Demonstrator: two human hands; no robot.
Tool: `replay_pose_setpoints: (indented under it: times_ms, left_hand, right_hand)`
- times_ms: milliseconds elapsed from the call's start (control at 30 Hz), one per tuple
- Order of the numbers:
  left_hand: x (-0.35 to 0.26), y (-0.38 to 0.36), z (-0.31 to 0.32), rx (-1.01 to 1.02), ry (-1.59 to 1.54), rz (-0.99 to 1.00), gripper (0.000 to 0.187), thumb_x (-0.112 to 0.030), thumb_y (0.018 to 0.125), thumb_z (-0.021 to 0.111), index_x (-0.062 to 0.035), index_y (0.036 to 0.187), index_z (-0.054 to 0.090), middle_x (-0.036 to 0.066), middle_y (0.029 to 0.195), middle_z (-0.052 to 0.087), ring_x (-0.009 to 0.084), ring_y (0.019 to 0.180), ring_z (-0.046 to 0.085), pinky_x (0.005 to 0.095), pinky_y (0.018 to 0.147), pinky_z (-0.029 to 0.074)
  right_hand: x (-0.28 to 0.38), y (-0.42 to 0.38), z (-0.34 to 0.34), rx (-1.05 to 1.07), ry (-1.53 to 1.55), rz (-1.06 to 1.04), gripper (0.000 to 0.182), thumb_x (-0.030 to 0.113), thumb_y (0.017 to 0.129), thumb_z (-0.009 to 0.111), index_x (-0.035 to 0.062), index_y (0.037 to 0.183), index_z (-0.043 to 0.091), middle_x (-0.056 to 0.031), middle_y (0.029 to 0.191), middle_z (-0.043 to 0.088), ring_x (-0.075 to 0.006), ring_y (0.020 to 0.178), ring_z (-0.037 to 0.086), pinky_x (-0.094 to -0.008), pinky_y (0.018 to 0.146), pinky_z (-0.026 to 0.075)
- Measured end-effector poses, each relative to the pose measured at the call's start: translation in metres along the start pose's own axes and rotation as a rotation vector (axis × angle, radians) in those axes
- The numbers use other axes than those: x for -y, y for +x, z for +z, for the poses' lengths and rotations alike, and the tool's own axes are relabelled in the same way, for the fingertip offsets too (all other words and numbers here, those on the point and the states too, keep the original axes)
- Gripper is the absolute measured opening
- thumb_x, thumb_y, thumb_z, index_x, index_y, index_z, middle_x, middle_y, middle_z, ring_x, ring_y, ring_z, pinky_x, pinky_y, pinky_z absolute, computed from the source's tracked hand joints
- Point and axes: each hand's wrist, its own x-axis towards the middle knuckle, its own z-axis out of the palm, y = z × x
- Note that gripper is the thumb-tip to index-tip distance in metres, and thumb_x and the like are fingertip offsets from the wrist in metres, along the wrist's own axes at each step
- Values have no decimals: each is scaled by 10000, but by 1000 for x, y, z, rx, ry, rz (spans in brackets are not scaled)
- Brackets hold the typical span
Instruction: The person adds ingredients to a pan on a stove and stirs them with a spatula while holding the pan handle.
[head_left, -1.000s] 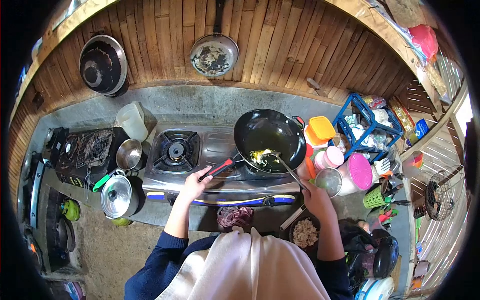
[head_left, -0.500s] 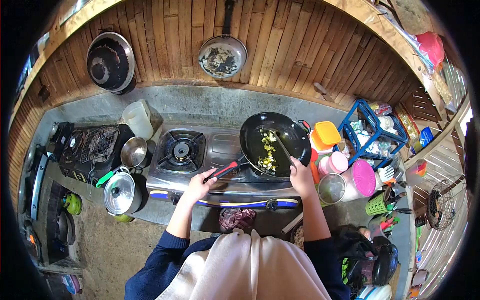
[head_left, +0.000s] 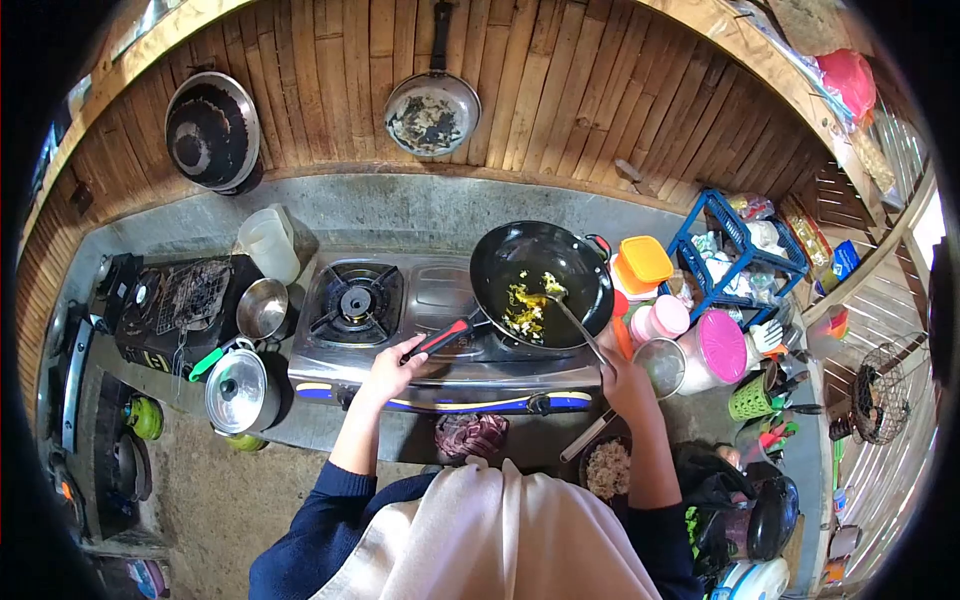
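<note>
Our left hand (head_left: pixel 390 367) is clamped on the red-and-black handle of the round black wok (head_left: pixel 541 283), which sits on the steel gas stove (head_left: pixel 440 335) at the bench's back edge; our right hand (head_left: pixel 625 380) grips a long metal spatula (head_left: pixel 575 322) in the yellow egg (head_left: pixel 525 305).

The wok (head_left: pixel 541 283) looks like dark, glossy metal with a red and black plastic handle (head_left: pixel 440 339), and it sits on a stove (head_left: pixel 440 330) of shiny brushed steel. A thin, bright metal spatula (head_left: pixel 578 323) lies in it, and beside the stove stand a polished steel pot (head_left: pixel 238 390), a small shiny metal bowl (head_left: pixel 262 308) and a cloudy plastic jug (head_left: pixel 267 243). The wall (head_left: pixel 330 90) is of ribbed, matt wood slats, the counter (head_left: pixel 400 205) is rough grey concrete, and the containers (head_left: pixel 645 262) at the side are smooth coloured plastic.
</note>
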Motion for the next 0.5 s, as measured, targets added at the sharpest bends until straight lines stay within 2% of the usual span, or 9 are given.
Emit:
replay_pose_setpoints:
  times_ms: [200,333,400,500]
  left_hand:
    - [4,1,1,-25,15,51,401,-158,873,601,-98,1264,541,82,1015,650,123,874,556,263,808,440]
    - [-6,-1,-2,16,8,-45,400,-163,873,601,-93,1262,541,96,1043,650,138,911,567,272,835,437]
    - [-5,0,-3,14,-1,-24,423,-226,852,623,-102,1250,549,181,1132,619,263,1065,591,321,919,422]
    - [-9,-1,-4,31,-5,-51,426,-228,853,623,-102,1253,546,182,1134,618,259,1057,595,315,915,423]
  right_hand:
    - [9,-35,-53,25,6,-47,288,88,826,528,55,1095,625,-261,783,609,-426,732,600,-479,681,480]
    - [28,-50,-91,46,41,-31,297,52,799,547,48,1084,630,-260,838,611,-422,794,598,-464,718,476]
    - [25,-53,-96,56,39,-19,297,52,799,544,48,1083,630,-259,848,611,-419,805,598,-461,725,476]
    - [27,-52,-94,104,10,4,296,53,801,536,48,1081,632,-258,856,611,-417,814,598,-458,732,477]
